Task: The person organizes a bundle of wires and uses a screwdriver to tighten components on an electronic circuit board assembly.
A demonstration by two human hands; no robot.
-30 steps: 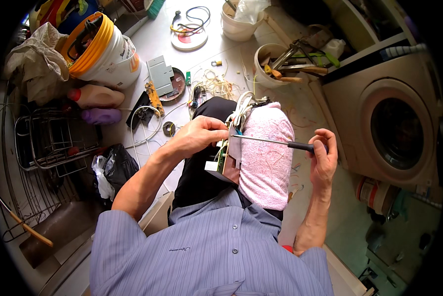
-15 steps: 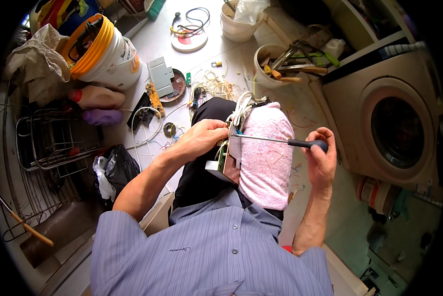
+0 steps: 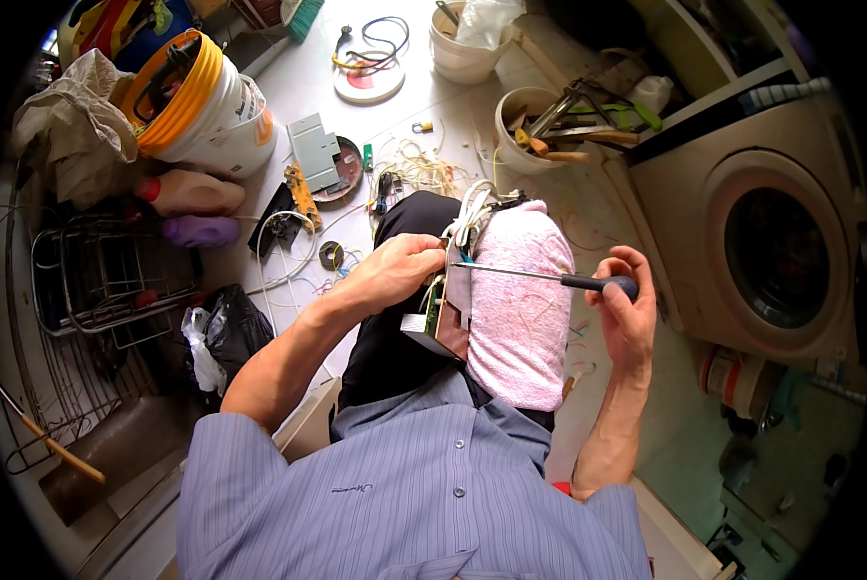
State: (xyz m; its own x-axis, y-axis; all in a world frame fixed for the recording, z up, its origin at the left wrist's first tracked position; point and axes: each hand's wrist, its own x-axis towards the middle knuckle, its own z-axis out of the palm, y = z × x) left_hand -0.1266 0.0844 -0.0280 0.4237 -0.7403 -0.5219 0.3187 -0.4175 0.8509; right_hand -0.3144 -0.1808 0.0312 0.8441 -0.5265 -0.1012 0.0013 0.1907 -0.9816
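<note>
- Dark script marks the striped shirt (image 3: 375, 527); print on the white bucket (image 3: 216, 126) is too small to read.
- Unit with circuit board (image 3: 456, 309): on the lap, along the pink towel's (image 3: 525, 319) left edge.
- Left hand (image 3: 395, 269): fingers pinch the unit's side, tips partly hidden.
- Right hand (image 3: 629, 314): fingers curl round the screwdriver's (image 3: 588, 282) handle.
- Wire scraps (image 3: 424, 169) litter the pale floor (image 3: 453, 111).

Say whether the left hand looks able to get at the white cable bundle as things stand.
Probably yes: the left hand is at the metal-sided unit, close to the white cable bundle, with nothing visible between hand and cables, though it seems occupied at the unit's edge.
</note>
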